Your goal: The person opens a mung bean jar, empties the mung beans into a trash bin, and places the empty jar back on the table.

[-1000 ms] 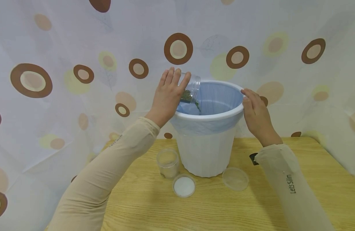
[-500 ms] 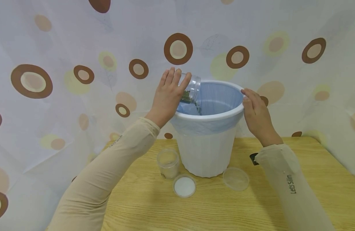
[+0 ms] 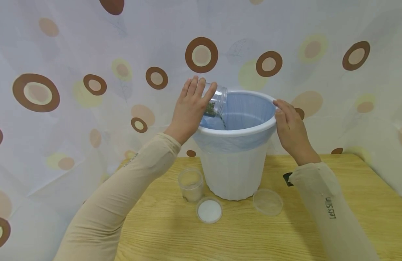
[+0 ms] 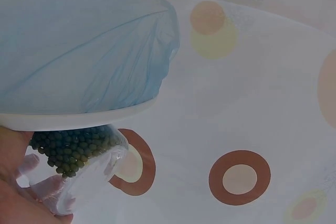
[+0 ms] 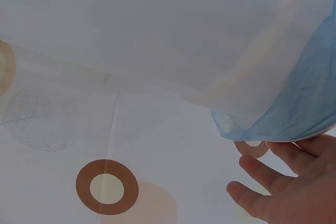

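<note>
In the head view my left hand grips a clear plastic jar, tipped on its side over the near-left rim of a white bin. Small green beans, like mung beans, lie along the jar's lower wall in the left wrist view. A thin stream of them falls from the mouth into the bin. A pale blue bag lines the bin and folds over its rim. At the right side my right hand rests on the rim with its fingertips, the other fingers spread in the right wrist view.
On the wooden table, a second clear jar stands left of the bin. In front lies a round lid with a white inside. A clear lid lies to the right. A patterned sheet hangs behind.
Beans keep falling from the tilted jar, and the stream looks thinner than half a second ago. Both hands and the bin hold their places.
</note>
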Motion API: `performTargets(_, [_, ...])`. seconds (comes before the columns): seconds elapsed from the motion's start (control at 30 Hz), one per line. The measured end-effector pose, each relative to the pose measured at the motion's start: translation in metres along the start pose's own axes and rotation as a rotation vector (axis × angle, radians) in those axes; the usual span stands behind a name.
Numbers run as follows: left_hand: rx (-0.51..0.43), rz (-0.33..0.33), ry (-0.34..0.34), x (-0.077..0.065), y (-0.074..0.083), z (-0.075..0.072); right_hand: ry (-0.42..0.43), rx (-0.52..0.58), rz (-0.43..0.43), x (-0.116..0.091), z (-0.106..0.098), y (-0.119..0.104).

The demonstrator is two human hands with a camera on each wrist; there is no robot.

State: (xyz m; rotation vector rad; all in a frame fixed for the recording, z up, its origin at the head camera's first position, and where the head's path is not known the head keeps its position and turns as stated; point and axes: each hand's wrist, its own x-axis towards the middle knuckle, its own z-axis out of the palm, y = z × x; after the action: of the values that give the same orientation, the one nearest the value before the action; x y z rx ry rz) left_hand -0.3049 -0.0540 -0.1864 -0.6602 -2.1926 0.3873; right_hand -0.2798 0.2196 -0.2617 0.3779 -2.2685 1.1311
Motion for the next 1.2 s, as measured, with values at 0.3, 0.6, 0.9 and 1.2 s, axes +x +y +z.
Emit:
performTargets(0.3, [0.0, 0.001, -0.03, 0.0002, -0.0011, -0.0019, -0.007, -0.005, 0.006, 0.0005, -0.0006, -0.0023])
performTargets(0.6, [-0.004, 0.01, -0.046, 0.0006, -0.0013, -0.0037, -0.002, 0.002, -0.005, 0.0015, -0.0003, -0.0015])
performTargets(0.9, [0.014, 0.019, -0.049, 0.0003, -0.0004, -0.0032, -0.013, 0.003, 0.005, 0.0003, -0.0004, -0.0016])
performTargets(1.2, [0.015, 0.019, -0.045, 0.0001, 0.0004, -0.0024, -0.006, -0.005, 0.013, 0.0, -0.0003, -0.0017])
